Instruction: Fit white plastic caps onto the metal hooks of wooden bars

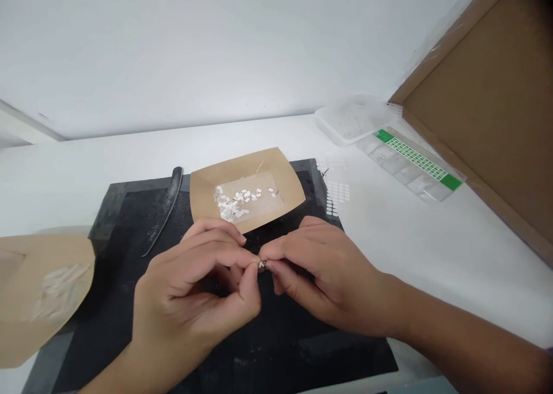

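Observation:
My left hand [194,293] and my right hand [332,273] meet over the black mat [276,359], thumbs and fingertips pinched together. Between them is a tiny shiny piece [261,264], silvery with a whitish part. Fingertips cover most of it, so its exact kind cannot be made out. Both hands appear to grip it from opposite sides. Just beyond the knuckles sits a brown paper tray [285,178], partly hidden by my left hand, with many small white ovals [233,209] scattered in it.
A curved dark nail file [167,209] lies on the mat's left. Another paper tray [12,330] with pale strips is at far left. White oval tabs [337,193], a clear compartment case [415,163], a translucent lid [356,117] and a cardboard box [484,112] are to the right.

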The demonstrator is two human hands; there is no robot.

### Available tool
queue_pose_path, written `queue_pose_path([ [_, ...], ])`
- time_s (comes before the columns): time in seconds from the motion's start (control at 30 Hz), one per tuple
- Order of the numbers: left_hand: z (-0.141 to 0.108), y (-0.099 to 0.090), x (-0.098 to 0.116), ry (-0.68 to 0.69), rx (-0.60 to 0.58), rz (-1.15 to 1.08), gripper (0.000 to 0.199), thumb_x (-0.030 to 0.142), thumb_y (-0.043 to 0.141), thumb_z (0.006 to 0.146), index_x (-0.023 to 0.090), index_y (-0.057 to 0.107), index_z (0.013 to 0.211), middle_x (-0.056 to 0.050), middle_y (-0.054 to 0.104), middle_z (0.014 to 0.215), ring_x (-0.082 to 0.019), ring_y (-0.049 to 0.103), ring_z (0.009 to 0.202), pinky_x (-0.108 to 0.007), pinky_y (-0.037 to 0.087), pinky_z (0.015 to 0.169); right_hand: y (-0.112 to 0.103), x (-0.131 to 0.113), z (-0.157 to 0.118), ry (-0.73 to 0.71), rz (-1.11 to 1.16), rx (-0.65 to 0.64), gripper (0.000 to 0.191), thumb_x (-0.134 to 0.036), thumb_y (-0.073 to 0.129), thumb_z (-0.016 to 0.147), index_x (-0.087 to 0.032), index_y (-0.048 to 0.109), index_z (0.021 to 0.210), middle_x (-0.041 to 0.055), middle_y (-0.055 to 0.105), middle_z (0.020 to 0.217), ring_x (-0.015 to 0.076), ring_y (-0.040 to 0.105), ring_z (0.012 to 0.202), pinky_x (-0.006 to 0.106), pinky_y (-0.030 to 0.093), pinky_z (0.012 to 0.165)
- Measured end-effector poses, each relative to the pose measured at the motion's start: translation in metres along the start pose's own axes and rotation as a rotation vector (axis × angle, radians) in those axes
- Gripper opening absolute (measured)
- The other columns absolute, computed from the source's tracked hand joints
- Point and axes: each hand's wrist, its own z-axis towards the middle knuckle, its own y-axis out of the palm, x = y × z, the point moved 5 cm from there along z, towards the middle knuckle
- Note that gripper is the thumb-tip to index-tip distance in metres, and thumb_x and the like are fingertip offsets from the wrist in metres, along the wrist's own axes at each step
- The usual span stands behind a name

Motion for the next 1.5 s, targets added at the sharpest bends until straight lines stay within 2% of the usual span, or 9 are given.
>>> queue_pose_path([
  [0.3,0.004,-0.001,0.0,0.083,-0.048,-0.056,0.022,0.001,0.073,0.088,0.022,0.077,0.091,0.006,0.069,0.065,-0.016,0.07,0.083,-0.039,0.055,0.095,-0.008,-0.004,-0.001,-0.132,-0.204,0.099,0.011,-0.016,0.058,0.108,-0.015,0.069,0.106,-0.0027,0.077,0.084,0.0106,0.066,0.068,0.031,0.034,0.071],
  [0.43,0.001,-0.001,-0.005,0.056,-0.12,-0.066,0.02,0.003,0.071,0.092,0.02,0.078,0.099,-0.002,0.076,0.086,-0.017,0.069,0.093,-0.026,0.057,0.065,-0.009,-0.002,0.0,-0.153,-0.234,0.107,0.009,-0.015,0.06,0.107,-0.016,0.068,0.107,-0.0036,0.076,0.084,0.0108,0.065,0.069,0.031,0.034,0.071],
  [0.5,0.0,-0.001,-0.006,0.057,-0.149,-0.06,0.02,0.003,0.071,0.093,0.02,0.078,0.102,-0.004,0.076,0.091,-0.017,0.068,0.093,-0.023,0.056,0.059,-0.009,-0.001,0.0,-0.16,-0.228,0.107,0.008,-0.015,0.059,0.106,-0.016,0.068,0.108,-0.0034,0.077,0.086,0.0109,0.065,0.069,0.031,0.034,0.072],
  [0.63,0.002,-0.002,-0.006,0.087,-0.152,-0.044,0.02,0.003,0.072,0.094,0.019,0.078,0.103,-0.004,0.075,0.09,-0.018,0.068,0.093,-0.024,0.057,0.061,-0.009,0.001,0.0,-0.165,-0.218,0.096,0.008,-0.015,0.059,0.107,-0.016,0.067,0.108,-0.0025,0.077,0.088,0.0112,0.065,0.071,0.031,0.034,0.072],
  [0.8,0.006,-0.003,-0.001,0.136,-0.127,-0.024,0.019,0.004,0.074,0.093,0.02,0.078,0.102,0.0,0.072,0.079,-0.017,0.07,0.083,-0.036,0.058,0.083,-0.009,-0.001,-0.001,-0.16,-0.23,0.099,0.01,-0.015,0.057,0.107,-0.015,0.067,0.108,-0.0023,0.076,0.085,0.0112,0.064,0.068,0.031,0.033,0.071],
  [0.97,0.004,-0.005,0.002,0.17,-0.099,0.034,0.019,0.003,0.075,0.093,0.02,0.076,0.102,-0.001,0.074,0.086,-0.017,0.071,0.082,-0.033,0.058,0.076,-0.009,-0.001,0.0,-0.137,-0.227,0.093,0.011,-0.017,0.056,0.11,-0.017,0.067,0.109,-0.0023,0.076,0.083,0.0113,0.063,0.067,0.032,0.035,0.072],
  [1.1,-0.002,-0.004,0.003,0.278,-0.046,0.149,0.022,0.004,0.08,0.089,0.018,0.074,0.105,-0.003,0.075,0.092,-0.017,0.071,0.083,-0.031,0.06,0.076,-0.012,0.004,0.003,-0.132,-0.218,0.087,0.013,-0.022,0.058,0.11,-0.019,0.071,0.109,0.0018,0.073,0.088,0.0154,0.066,0.078,0.031,0.042,0.074],
  [1.3,-0.005,0.0,-0.002,0.335,-0.047,0.199,0.021,0.014,0.083,0.089,0.013,0.073,0.107,-0.008,0.07,0.094,-0.02,0.066,0.084,-0.034,0.056,0.075,-0.035,0.024,0.006,-0.041,-0.119,0.17,0.013,-0.02,0.064,0.104,-0.019,0.076,0.11,0.0056,0.066,0.098,0.0166,0.065,0.083,0.03,0.054,0.074],
  [1.5,-0.008,0.008,-0.003,0.405,-0.151,0.214,0.015,0.014,0.077,0.093,0.013,0.071,0.107,-0.008,0.068,0.092,-0.022,0.061,0.089,-0.039,0.056,0.081,-0.058,0.043,0.006,0.108,-0.046,0.126,0.007,-0.023,0.073,0.099,-0.02,0.079,0.099,0.0032,0.073,0.093,0.0137,0.065,0.076,0.025,0.05,0.064],
])
